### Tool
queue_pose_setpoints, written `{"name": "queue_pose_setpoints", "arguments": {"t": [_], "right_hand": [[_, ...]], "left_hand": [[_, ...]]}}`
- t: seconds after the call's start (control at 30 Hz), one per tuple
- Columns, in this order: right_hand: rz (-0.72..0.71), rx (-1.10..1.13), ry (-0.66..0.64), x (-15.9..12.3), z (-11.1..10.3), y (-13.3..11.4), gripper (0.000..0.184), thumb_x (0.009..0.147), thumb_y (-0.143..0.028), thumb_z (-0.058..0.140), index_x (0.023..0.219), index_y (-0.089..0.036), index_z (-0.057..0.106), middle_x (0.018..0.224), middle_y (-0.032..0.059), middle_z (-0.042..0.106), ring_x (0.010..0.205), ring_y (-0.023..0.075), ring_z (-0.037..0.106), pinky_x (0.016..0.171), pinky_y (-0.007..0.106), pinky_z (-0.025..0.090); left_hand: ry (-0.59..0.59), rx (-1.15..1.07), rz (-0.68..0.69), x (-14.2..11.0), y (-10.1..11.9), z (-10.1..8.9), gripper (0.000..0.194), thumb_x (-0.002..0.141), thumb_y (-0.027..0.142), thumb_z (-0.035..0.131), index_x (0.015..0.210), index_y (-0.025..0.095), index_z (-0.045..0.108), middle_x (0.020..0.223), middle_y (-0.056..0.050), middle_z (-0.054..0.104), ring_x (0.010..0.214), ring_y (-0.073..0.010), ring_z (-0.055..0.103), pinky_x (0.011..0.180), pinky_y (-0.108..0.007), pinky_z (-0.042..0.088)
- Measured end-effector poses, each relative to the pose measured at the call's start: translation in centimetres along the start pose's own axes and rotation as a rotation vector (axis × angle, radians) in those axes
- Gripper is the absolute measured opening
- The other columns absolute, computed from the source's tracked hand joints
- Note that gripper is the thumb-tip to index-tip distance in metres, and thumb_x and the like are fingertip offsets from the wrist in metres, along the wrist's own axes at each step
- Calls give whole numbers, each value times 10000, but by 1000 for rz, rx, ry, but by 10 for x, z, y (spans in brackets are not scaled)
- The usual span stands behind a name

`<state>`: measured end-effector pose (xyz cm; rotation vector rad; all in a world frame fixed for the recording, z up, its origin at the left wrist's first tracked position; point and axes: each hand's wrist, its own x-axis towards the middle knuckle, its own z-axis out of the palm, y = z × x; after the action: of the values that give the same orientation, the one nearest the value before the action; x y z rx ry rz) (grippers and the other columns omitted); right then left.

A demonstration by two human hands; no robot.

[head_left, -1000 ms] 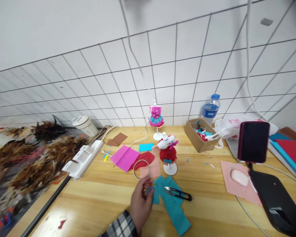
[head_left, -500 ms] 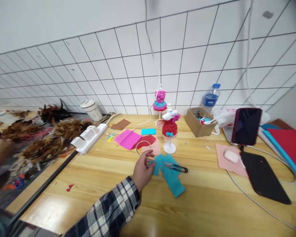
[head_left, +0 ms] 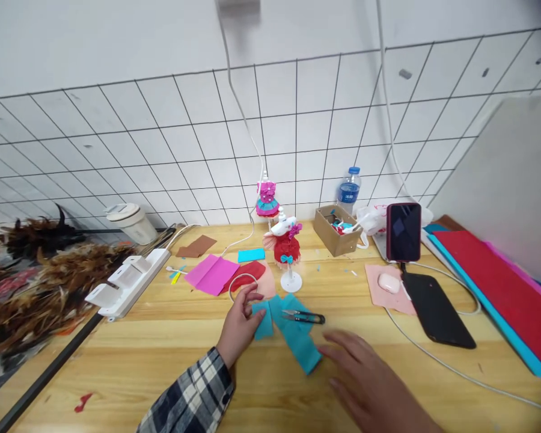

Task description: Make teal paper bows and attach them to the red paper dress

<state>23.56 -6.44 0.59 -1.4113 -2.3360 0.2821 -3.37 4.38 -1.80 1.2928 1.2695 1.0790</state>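
My left hand (head_left: 240,322), in a checked sleeve, pinches the left edge of a small blue felt piece (head_left: 265,325) just above the table. Beside it lies a longer blue felt strip (head_left: 300,346). Black thread snips (head_left: 303,316) rest on the blue felt, their points to the left. My right hand (head_left: 365,376) hovers at the lower right, blurred by motion, fingers apart and holding nothing. Behind the felt stands a small white dress form wearing a red dress (head_left: 287,248) with a blue bow. A second form in a pink and blue dress (head_left: 267,201) is farther back.
A white ring (head_left: 243,276) overlaps red felt (head_left: 255,270) and pink felt. Magenta felt (head_left: 211,273) lies leftward. A cardboard box (head_left: 336,234) of scraps and a bottle (head_left: 348,189) stand behind. A phone (head_left: 403,231), a black tablet-like slab (head_left: 437,310) and a power strip (head_left: 135,285) flank the area.
My right hand has come into view at the lower right. The view has turned slightly right. My left hand stays at the small blue felt piece; the hand at the far left is out of view.
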Motion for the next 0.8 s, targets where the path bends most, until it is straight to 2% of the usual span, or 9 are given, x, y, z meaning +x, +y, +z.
{"name": "queue_pose_setpoints", "arguments": {"t": [0.07, 0.13, 0.23, 0.3, 0.43, 0.53, 0.63, 0.73, 0.8], "right_hand": [[-84, -14, -107, 37, 8, -3, 589, 882, -460, 538, 1430, -328, 368, 1487, 74, 385, 1340, 326, 356, 1080, 584, 308], [-142, 4, -204, 59, 18, -7, 698, 877, -563, 485, 1486, -328, 240, 1536, 80, 288, 1383, 364, 271, 1069, 692, 198], [-190, 13, -307, 57, 31, 0, 706, 875, -606, 452, 1488, -362, 202, 1547, 64, 244, 1388, 360, 266, 1052, 725, 155], [-145, -40, -283, 41, 36, 16, 679, 883, -566, 466, 1483, -362, 224, 1540, 65, 260, 1374, 368, 289, 1033, 744, 145], [70, -212, -52, 14, 30, 48, 575, 924, -446, 440, 1465, -325, 290, 1513, 79, 333, 1343, 387, 327, 981, 778, 135], [100, -245, 45, 20, 8, 45, 536, 927, -443, 442, 1428, -268, 365, 1468, 102, 413, 1324, 373, 345, 1014, 726, 164], [-9, -113, 25, 44, -10, 18, 370, 929, -361, 468, 1260, -212, 537, 1267, 119, 579, 1148, 283, 507, 974, 483, 390], [-114, -48, -52, 70, -7, -7, 181, 919, -229, 460, 921, -200, 639, 936, 87, 640, 901, 239, 558, 818, 399, 447], [-154, -3, -96, 80, 7, -13, 151, 911, -218, 479, 905, -198, 628, 893, 71, 621, 870, 224, 542, 792, 371, 443]], "left_hand": [[-11, 2, -7, -2, -1, 0, 581, 743, 281, 658, 1264, 209, 412, 1142, -89, 572, 820, -153, 646, 678, -272, 534], [8, 2, 9, -5, -3, 1, 564, 765, 271, 643, 1273, 207, 407, 1193, -109, 562, 887, -172, 651, 712, -283, 539], [12, 61, 41, -8, -6, 3, 509, 803, 255, 616, 1273, 207, 426, 1252, -133, 552, 953, -190, 645, 740, -292, 542], [11, 117, 55, -9, -8, 3, 473, 816, 249, 605, 1260, 203, 450, 1254, -138, 559, 960, -198, 642, 725, -290, 544], [13, 170, 40, -10, -3, 7, 480, 799, 245, 612, 1256, 201, 472, 1234, -130, 576, 817, -166, 647, 652, -273, 540], [-57, 127, 22, -8, 7, 21, 521, 773, 231, 622, 1270, 219, 466, 1293, -126, 540, 743, -137, 622, 566, -234, 521], [-122, 238, 117, -1, 12, 45, 527, 752, 147, 593, 1261, 220, 475, 1251, -118, 560, 821, -154, 630, 581, -223, 525], [-117, 405, 251, 4, 8, 63, 611, 680, 54, 575, 1267, 198, 490, 1235, -133, 548, 954, -202, 613, 683, -290, 551], [-99, 474, 311, 6, 6, 63, 637, 654, 33, 578, 1263, 208, 512, 1247, -119, 542, 1043, -227, 575, 825, -364, 529]]}}
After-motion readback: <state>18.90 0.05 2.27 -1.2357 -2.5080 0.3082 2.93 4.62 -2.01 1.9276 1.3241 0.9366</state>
